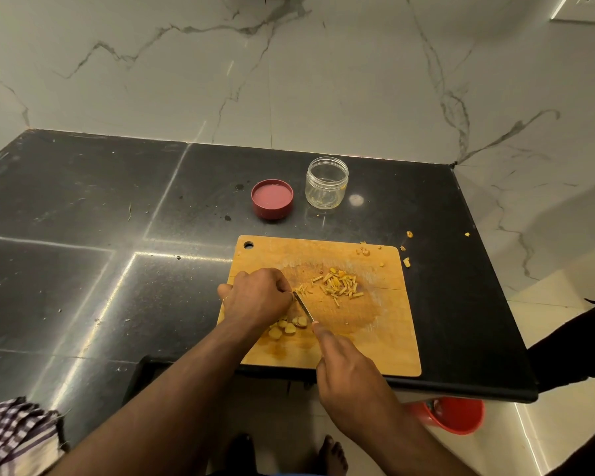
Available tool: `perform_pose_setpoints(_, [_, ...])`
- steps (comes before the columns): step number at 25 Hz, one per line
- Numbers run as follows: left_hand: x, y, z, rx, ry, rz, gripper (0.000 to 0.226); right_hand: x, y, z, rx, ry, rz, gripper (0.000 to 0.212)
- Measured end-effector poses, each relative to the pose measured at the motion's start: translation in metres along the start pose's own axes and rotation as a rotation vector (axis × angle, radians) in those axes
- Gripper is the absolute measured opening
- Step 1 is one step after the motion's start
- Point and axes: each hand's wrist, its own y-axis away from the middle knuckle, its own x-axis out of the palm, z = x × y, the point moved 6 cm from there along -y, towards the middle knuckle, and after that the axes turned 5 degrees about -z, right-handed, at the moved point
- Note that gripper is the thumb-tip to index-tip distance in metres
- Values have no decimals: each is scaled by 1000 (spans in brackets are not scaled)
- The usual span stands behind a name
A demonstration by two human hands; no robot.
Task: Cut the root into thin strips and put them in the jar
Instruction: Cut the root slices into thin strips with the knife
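A wooden cutting board (375, 338) lies on the black counter. On its middle sits a heap of thin yellow root strips (339, 286). Several root slices (285, 327) lie near its left side. My left hand (256, 295) has curled fingers pressing down on a piece of root beside the blade; the piece itself is hidden. My right hand (352, 383) grips the handle of a knife (303, 306), index finger along its spine, blade against my left fingers. An open clear jar (327, 185) stands behind the board, holding nothing that I can see.
The jar's red lid (272, 199) lies upturned left of the jar. Small root scraps (406, 261) dot the board's far right corner and the counter. A checked cloth (12, 436) lies at the counter's near left. A red bucket (455, 419) stands on the floor below the counter edge.
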Motion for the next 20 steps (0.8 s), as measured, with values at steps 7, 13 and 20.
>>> perform_pose_setpoints(7, [-7,-7,-8,-33,-56,115,7,-5,13,-5,8,40,45,54])
perform_pose_setpoints(13, [-6,-9,-4,-18,6,145,10,-17,15,-18,23,-36,-40,54])
perform_pose_setpoints(20, [-22,-14,4,5,80,134,21,-2,0,-11,-18,-95,32,52])
